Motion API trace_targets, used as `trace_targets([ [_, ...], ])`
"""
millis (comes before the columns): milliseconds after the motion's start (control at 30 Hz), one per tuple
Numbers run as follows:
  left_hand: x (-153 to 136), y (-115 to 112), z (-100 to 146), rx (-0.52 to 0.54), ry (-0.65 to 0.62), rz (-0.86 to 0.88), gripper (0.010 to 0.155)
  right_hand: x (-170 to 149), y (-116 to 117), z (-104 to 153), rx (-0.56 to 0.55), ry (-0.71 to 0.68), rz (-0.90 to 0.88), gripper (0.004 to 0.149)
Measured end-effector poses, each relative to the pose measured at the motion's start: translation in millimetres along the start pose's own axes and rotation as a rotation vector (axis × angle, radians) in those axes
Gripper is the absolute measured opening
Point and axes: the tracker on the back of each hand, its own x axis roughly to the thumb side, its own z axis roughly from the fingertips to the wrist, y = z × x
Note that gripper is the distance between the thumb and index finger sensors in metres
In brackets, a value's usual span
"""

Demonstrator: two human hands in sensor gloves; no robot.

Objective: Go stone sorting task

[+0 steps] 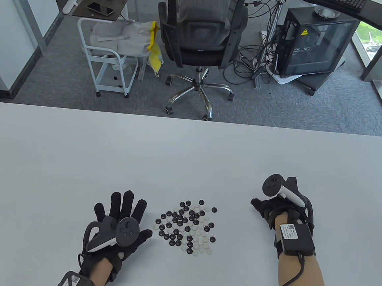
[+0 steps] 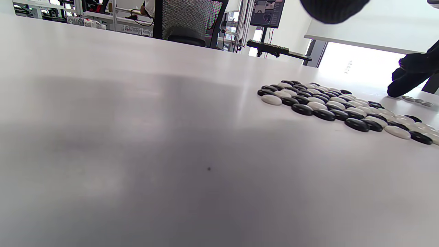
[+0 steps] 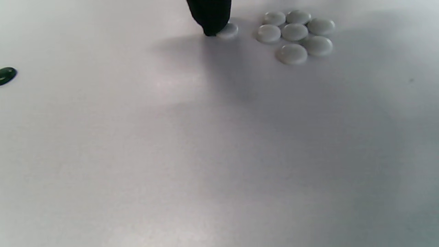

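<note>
With the mixed stones [image 1: 187,227] piled at table [image 1: 190,149] centre: left hand [image 1: 118,224] flat, fingers spread, empty, left of pile; right hand [image 1: 273,210] right of pile, fingertip [image 3: 211,17] touching a white stone [image 3: 228,30], grip indeterminate.

Your right hand [image 1: 273,210] is hiding its own fingers under the tracker in the table view, so its grip is staying unclear. In the right wrist view the top edge is cutting off one fingertip [image 3: 211,17] touching a white stone [image 3: 227,31].
</note>
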Motion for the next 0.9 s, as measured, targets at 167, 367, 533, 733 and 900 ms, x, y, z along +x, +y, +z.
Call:
trace_targets([
  [167,0,0,0,-0.002,0.002,0.003,0.086,-12,-1,0,-0.014,0.023,-0.027,0.071],
  [367,0,0,-1,-0.003,0.001,0.003,0.086,-8,-4,4,-0.033,-0.014,-0.041,0.071],
  [533,1,0,-1,-0.009,0.005,0.001,0.086,28,-6,13,0.003,-0.178,-0.01,0.07],
  [733,2,0,-1,-0.008,0.004,-0.006,0.085,86,10,20,0.128,-0.42,0.0,0.069],
  [900,2,0,-1,-0.005,0.002,-0.006,0.086,120,25,19,0.182,-0.544,0.006,0.068],
])
